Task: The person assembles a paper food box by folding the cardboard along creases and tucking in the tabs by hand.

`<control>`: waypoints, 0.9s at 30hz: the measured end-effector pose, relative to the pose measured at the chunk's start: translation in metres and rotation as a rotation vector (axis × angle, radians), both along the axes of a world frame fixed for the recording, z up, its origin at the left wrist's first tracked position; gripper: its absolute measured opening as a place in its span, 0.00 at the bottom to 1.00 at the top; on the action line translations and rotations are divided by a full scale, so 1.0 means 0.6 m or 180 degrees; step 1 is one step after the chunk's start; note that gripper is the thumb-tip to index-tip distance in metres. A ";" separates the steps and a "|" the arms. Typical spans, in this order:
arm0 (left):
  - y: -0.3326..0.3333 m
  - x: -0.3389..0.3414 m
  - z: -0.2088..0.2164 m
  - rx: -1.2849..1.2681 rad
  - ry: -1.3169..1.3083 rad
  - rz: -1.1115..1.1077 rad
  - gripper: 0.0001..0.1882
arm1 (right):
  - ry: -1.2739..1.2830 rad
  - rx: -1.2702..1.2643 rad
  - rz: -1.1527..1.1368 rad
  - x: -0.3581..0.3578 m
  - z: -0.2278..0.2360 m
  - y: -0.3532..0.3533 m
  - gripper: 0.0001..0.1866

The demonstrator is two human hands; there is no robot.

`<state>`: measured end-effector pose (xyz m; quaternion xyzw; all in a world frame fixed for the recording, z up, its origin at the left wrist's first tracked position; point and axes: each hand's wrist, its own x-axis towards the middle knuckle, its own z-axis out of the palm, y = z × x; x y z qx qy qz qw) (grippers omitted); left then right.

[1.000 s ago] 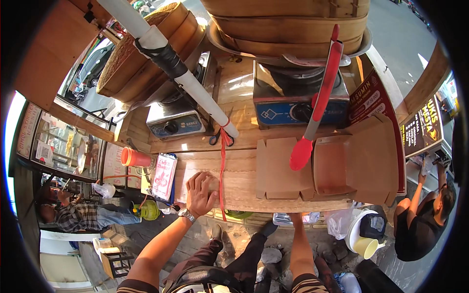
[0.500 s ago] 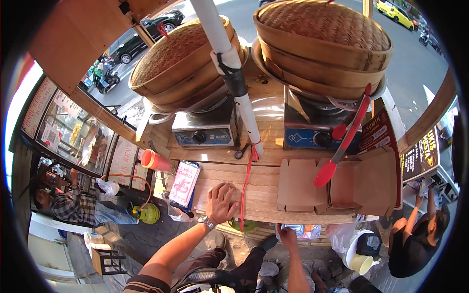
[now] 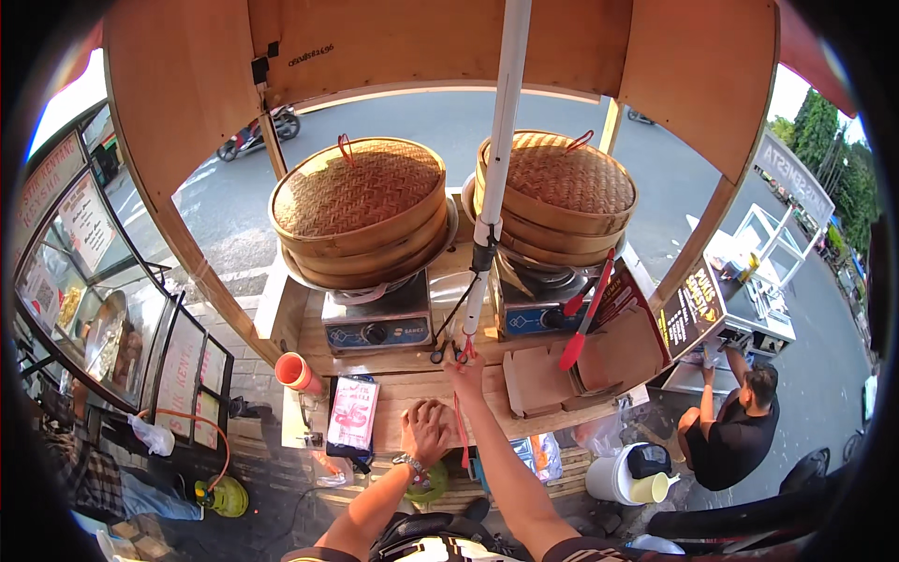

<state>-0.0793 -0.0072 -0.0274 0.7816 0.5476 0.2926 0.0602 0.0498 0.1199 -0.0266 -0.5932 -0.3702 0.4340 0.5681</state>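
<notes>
My left hand (image 3: 426,433) rests on the front edge of the wooden counter (image 3: 393,375), fingers stretched out and holding nothing. My right hand (image 3: 464,375) reaches forward to the foot of the white pole (image 3: 508,122), its fingers closed at the handles of a pair of dark scissors (image 3: 438,356). A red string (image 3: 459,421) hangs from the pole past this hand and over the counter edge. Left of my hands lies a printed white-and-red paper packet (image 3: 352,412). Open brown cardboard boxes (image 3: 534,379) are to the right, with red-tipped tongs (image 3: 590,318) above them.
Two bamboo steamers, left (image 3: 361,201) and right (image 3: 562,187), stand on gas stoves (image 3: 375,323). An orange cup (image 3: 298,373) sits at the counter's left. A white bucket (image 3: 613,473) is below right. A person (image 3: 740,421) crouches at the right beside another stall.
My right hand has risen from below the counter edge to the scissors by the pole. My left hand stays on the counter. The view has tilted up, showing more of the street.
</notes>
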 end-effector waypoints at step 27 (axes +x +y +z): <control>0.263 0.028 0.169 -0.0700 -0.1860 -0.0703 0.05 | -0.1376 0.1151 -0.0899 0.091 0.169 -0.039 0.08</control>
